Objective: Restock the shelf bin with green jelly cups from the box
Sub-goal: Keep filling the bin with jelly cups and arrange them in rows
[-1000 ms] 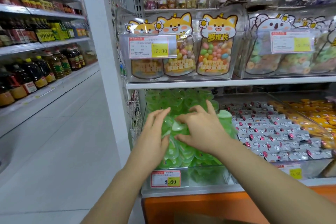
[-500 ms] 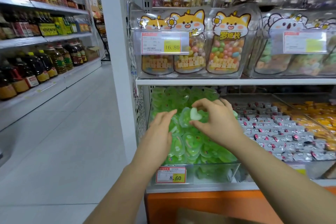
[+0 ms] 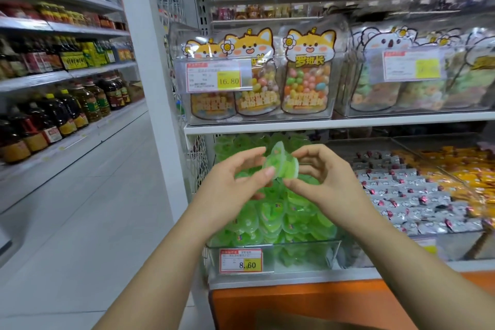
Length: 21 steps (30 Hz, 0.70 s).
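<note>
A clear shelf bin [image 3: 332,252] on the lower shelf is heaped with several green heart-shaped jelly cups [image 3: 270,217]. Above the heap, one green jelly cup [image 3: 285,165] is held in the air between both hands. My left hand [image 3: 235,187] pinches its left side with thumb and fingertips. My right hand [image 3: 321,182] pinches its right side, fingers curled. A brown edge at the bottom centre may be the box [image 3: 308,320], though it is mostly out of view.
A price tag reading 8.60 [image 3: 241,261] hangs on the bin front. Silver wrapped candies [image 3: 401,190] and orange packets [image 3: 460,169] fill the bins to the right. Bagged sweets [image 3: 305,75] stand on the shelf above. Oil bottles [image 3: 67,112] line the aisle shelves at left.
Both hands lifted off the heap of cups. The right hand picked up one cup, and now both hands hold it higher above the bin.
</note>
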Each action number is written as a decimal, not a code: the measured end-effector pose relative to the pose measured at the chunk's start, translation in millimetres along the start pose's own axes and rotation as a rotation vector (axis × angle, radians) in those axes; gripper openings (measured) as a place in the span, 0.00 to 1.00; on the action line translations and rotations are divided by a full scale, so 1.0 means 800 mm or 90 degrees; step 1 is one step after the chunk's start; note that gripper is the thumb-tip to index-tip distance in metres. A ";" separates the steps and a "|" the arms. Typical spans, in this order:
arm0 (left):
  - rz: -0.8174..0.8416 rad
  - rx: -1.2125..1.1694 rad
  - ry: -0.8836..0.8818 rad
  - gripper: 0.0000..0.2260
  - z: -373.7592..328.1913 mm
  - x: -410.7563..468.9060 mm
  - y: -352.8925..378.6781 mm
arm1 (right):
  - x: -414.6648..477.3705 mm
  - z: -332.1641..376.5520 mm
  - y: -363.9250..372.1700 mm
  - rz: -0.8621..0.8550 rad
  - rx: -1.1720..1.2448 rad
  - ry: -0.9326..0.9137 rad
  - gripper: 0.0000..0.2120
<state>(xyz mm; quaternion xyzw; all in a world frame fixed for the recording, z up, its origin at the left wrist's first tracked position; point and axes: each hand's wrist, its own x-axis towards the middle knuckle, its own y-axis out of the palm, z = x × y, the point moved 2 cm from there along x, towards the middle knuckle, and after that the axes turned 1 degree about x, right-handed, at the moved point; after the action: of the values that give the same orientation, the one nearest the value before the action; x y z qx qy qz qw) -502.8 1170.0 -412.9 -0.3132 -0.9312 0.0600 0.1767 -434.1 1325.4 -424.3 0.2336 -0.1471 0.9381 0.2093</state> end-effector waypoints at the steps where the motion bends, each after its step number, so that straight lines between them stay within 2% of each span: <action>1: 0.015 -0.018 0.002 0.16 -0.004 0.002 0.004 | -0.002 -0.002 0.000 0.009 0.014 0.001 0.19; 6: 0.055 -0.024 0.030 0.23 -0.009 0.003 0.022 | -0.006 -0.006 -0.003 0.001 -0.016 -0.025 0.18; 9: 0.006 0.038 0.055 0.22 -0.009 0.007 0.021 | -0.006 -0.002 -0.014 0.008 -0.166 -0.055 0.18; 10: -0.018 0.094 0.064 0.22 -0.008 0.012 0.017 | -0.004 -0.003 -0.024 -0.007 -0.208 -0.056 0.18; 12: -0.067 0.308 0.070 0.22 -0.001 0.029 0.007 | -0.001 -0.006 -0.045 -0.060 -0.235 -0.034 0.17; 15: -0.062 0.546 0.018 0.26 0.016 0.063 0.003 | 0.000 -0.014 -0.067 -0.093 -0.260 0.015 0.15; 21: 0.020 0.599 -0.073 0.27 0.046 0.106 0.019 | -0.007 -0.025 -0.069 -0.021 -0.388 0.046 0.16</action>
<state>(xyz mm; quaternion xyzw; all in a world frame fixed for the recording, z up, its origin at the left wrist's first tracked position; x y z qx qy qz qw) -570.9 1233.8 -426.1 -0.2092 -0.8063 0.4953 0.2465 -411.8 1379.6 -434.1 0.1288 -0.4104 0.8550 0.2898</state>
